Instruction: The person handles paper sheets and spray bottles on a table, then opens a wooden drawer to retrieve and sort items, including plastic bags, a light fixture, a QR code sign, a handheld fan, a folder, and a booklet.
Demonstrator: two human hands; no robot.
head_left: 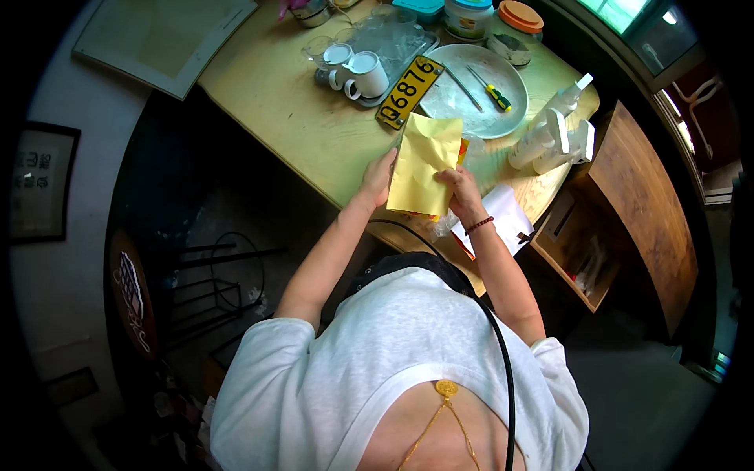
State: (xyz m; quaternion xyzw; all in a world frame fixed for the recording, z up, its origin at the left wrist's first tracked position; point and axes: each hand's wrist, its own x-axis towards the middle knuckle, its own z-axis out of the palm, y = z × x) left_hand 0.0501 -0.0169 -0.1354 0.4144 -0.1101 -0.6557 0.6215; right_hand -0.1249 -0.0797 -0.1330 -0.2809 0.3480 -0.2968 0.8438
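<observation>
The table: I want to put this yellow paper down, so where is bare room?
Widest: the left of the table, between its edge, the mugs, number plate and left hand. Smaller: between the dish, jar and bottles. Crowded: the far end, with glasses, tub and jar; also near right, with the white sheet.

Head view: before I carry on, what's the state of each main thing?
Left hand: gripping yellow paper
Right hand: gripping it too
Yellow paper: creased
Drawer: open
Orange-lidded jar: lid on
Spray bottles: standing
Green screwdriver: lying on the round tray
Number plate: number side up
</observation>
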